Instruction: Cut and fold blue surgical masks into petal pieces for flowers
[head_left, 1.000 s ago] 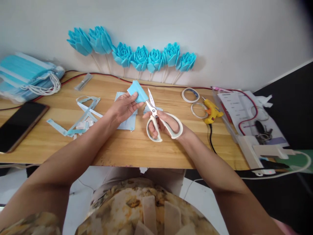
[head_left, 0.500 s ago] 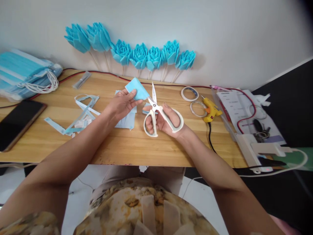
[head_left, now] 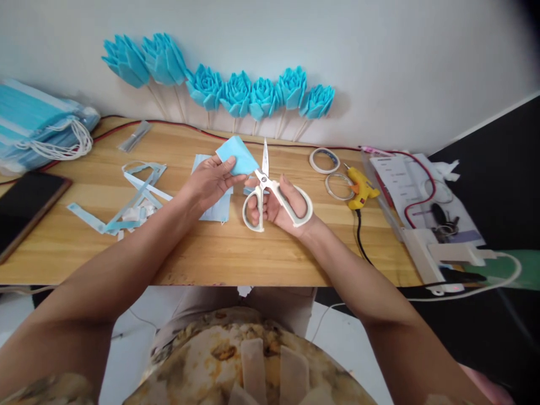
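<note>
My left hand [head_left: 211, 183] pinches a folded light-blue piece of mask fabric [head_left: 237, 154] above the wooden table [head_left: 202, 253]. My right hand [head_left: 280, 205] grips white-handled scissors [head_left: 270, 194], fingers through the loops. The blades point up and away, nearly closed, right beside the fabric's right edge. Flat pieces of blue fabric [head_left: 213, 209] lie on the table under my left hand.
Blue fabric flowers on sticks [head_left: 236, 95] lean on the wall. Cut mask strips [head_left: 130, 197], a stack of masks [head_left: 37, 129] and a phone [head_left: 25, 205] lie left. Two tape rolls [head_left: 324, 161], a yellow glue gun [head_left: 358, 188], cables and a power strip [head_left: 447, 253] sit right.
The scissors have swung from leaning left to pointing nearly straight up, and their blades have closed. My hands and the fabric shifted slightly on the table.
</note>
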`<state>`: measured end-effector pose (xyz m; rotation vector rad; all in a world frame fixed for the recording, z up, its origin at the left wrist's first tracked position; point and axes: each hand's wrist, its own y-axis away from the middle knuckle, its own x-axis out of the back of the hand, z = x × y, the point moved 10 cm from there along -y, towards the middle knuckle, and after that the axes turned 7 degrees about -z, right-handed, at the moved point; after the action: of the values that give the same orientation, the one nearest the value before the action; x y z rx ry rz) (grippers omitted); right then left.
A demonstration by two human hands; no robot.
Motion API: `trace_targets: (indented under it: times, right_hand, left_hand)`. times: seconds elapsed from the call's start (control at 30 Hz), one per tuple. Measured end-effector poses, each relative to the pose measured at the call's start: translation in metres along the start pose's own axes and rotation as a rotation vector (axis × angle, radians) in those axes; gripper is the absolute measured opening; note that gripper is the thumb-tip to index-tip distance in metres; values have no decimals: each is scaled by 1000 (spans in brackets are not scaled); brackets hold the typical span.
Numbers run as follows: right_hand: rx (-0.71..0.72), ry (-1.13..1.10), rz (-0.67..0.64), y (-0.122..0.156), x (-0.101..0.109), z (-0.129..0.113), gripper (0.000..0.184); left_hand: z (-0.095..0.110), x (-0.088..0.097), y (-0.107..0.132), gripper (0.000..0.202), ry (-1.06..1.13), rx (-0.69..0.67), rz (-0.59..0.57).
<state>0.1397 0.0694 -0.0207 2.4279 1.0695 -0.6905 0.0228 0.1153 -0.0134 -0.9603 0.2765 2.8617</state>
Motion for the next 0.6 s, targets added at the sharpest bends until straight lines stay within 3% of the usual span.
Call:
trace_targets:
  times: [0.6]
  right_hand:
    - [93,8,-26,2,-1,-1,74]
  left_hand:
    - [0,4,0,14,-6,16,26]
